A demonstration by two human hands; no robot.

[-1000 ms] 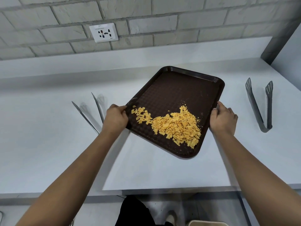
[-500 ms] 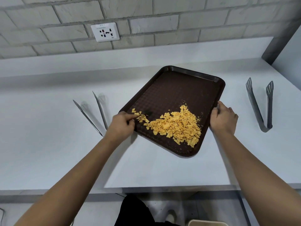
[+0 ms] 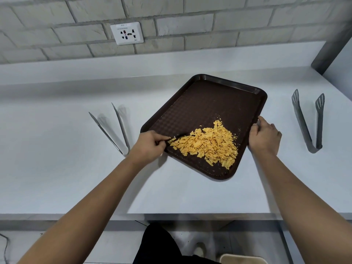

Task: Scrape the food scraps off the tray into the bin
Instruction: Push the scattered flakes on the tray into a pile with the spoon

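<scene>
A dark brown tray (image 3: 209,103) lies at an angle on the white table. Yellow-orange food scraps (image 3: 207,144) form one pile in its near half. My left hand (image 3: 150,147) is at the tray's left rim with its fingers curled and thumb and forefinger together, their tips touching the left end of the pile. A thin dark streak runs from the fingertips into the scraps; I cannot tell whether it is a shadow or a tool. My right hand (image 3: 263,135) grips the tray's right rim. The beige rim of the bin (image 3: 242,259) shows on the floor below the table edge.
Metal tongs (image 3: 116,128) lie on the table left of the tray. Grey slotted tongs (image 3: 308,121) lie to its right. A brick wall with a socket (image 3: 129,33) stands behind. The table's front edge (image 3: 190,214) is near me, with my leg and shoe below.
My left hand let go of the tray's left rim and moved onto the tray. The loose scraps at the left were pushed right into the main pile. My right hand stayed put.
</scene>
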